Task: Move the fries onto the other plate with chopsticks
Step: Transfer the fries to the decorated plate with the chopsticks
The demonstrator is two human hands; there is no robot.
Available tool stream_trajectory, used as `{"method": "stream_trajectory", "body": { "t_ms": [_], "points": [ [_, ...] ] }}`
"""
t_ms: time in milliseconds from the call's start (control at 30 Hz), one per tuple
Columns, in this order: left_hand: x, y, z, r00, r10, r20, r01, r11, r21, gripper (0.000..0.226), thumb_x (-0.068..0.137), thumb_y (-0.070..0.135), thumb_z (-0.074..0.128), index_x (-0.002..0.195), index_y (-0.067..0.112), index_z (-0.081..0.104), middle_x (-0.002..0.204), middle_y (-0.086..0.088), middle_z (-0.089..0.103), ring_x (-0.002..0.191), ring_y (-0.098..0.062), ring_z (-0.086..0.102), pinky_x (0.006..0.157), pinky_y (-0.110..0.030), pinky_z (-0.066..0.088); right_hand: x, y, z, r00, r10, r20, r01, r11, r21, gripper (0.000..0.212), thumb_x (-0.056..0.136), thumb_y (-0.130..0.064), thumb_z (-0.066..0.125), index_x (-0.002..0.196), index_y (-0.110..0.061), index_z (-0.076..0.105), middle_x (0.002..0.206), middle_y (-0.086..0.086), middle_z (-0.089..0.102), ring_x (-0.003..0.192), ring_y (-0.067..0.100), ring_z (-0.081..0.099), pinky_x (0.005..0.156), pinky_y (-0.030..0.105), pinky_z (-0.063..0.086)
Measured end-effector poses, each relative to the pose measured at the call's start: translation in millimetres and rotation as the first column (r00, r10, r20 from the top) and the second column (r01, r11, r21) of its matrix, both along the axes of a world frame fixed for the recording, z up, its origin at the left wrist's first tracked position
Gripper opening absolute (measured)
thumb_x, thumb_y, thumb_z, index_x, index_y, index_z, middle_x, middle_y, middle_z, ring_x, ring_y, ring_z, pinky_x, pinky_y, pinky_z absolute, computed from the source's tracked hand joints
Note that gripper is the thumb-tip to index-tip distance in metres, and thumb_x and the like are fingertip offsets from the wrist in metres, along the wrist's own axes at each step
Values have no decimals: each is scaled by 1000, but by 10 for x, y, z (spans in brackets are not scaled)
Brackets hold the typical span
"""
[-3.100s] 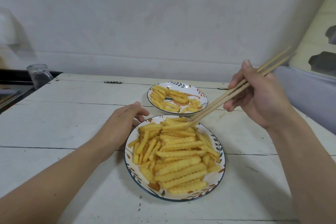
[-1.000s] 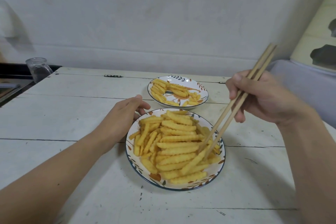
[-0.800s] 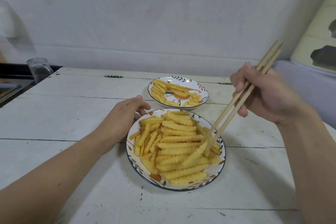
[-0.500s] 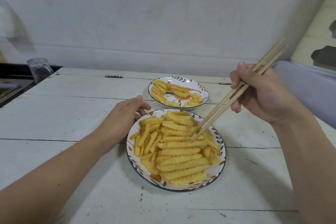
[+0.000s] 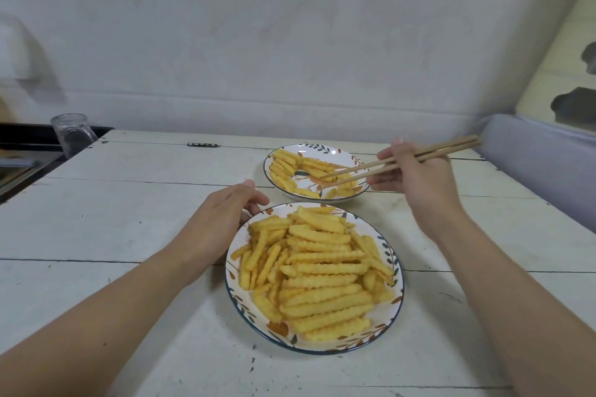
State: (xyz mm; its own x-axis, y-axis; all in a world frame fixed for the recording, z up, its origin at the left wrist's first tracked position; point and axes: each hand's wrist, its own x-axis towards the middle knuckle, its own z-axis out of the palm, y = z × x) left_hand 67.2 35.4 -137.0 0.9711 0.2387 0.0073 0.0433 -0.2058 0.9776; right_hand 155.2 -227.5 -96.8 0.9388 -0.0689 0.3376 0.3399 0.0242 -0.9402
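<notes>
A heap of crinkle-cut fries (image 5: pixel 317 271) fills the near plate (image 5: pixel 392 309), white with a leaf-patterned rim. The far plate (image 5: pixel 322 149), of the same pattern, carries a thinner layer of fries (image 5: pixel 287 167). My right hand (image 5: pixel 416 177) grips a pair of wooden chopsticks (image 5: pixel 403 158). Their tips reach left over the middle of the far plate, close to the fries there; whether they pinch a fry is unclear. My left hand (image 5: pixel 216 226) rests against the near plate's left rim with its fingers curled round the edge.
The plates stand on a white plank table (image 5: pixel 129 219) whose far edge meets a white wall. A glass jar (image 5: pixel 72 134) sits off the table's far left corner. A grey padded seat (image 5: pixel 541 164) borders the table on the right.
My right hand swung the chopsticks from the near plate's fries up and over to the far plate. The left hand stayed at the near plate's rim.
</notes>
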Motion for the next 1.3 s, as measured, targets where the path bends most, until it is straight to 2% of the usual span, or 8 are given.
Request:
{"method": "stream_trajectory", "body": {
  "t_ms": [167,400,500,633,767,967,1167,1300],
  "points": [
    [5,3,-9,1000,1,-5,-1,1000,11,48,108,48,38,100,19,77,93,0,67,77,-17,65,74,-33,51,102,168,-82,997,-70,17,70,998,7,35,103,-29,56,85,-2,69,75,20,69,64,31,74,63,35,62],
    [10,10,-12,1000,4,-13,-4,1000,11,48,108,48,39,100,20,77,92,1,67,75,-16,66,72,-33,51,140,144,-96,992,-126,12,126,992,-6,43,104,-33,52,79,-2,67,67,22,69,59,33,71,56,33,61],
    [3,-10,8,1000,15,-17,-15,1000,0,47,108,47,41,100,18,76,89,1,67,70,-14,63,65,-30,49,125,113,-78,994,-111,16,111,994,-10,46,104,-35,52,78,0,65,62,18,68,53,32,68,52,33,59],
    [3,-25,16,999,22,-26,-23,999,-40,47,107,46,42,99,15,77,85,1,67,69,-16,59,65,-32,47,117,77,-55,998,-59,-21,58,998,-26,45,104,-36,52,80,0,66,63,16,67,55,31,69,57,36,61],
    [9,-10,6,999,19,-31,-20,999,-47,47,107,47,42,98,16,77,85,1,67,67,-14,60,66,-32,48,67,-82,119,996,-88,21,86,993,75,49,105,-38,48,77,-2,63,57,11,64,51,30,67,56,38,61],
    [18,-10,0,1000,19,-21,-19,999,-36,46,107,47,42,99,17,77,86,1,67,65,-13,61,65,-31,48,-47,-276,285,999,50,-8,-47,976,211,50,105,-42,46,76,-3,60,56,6,59,48,27,63,54,33,56],
    [18,4,-11,1000,11,-16,-12,999,-36,46,107,46,42,98,17,77,86,2,67,64,-13,60,68,-33,48,-82,-299,298,988,146,-39,-135,969,206,52,106,-41,44,72,-5,61,54,6,56,45,24,59,48,29,51],
    [19,7,-9,1000,11,-18,-11,999,-41,46,108,46,42,99,16,77,87,1,67,65,-13,61,68,-32,48,-203,-310,394,938,335,-84,-315,930,188,56,102,-41,46,57,-15,66,57,4,52,39,21,52,42,23,42]
  ]
}}
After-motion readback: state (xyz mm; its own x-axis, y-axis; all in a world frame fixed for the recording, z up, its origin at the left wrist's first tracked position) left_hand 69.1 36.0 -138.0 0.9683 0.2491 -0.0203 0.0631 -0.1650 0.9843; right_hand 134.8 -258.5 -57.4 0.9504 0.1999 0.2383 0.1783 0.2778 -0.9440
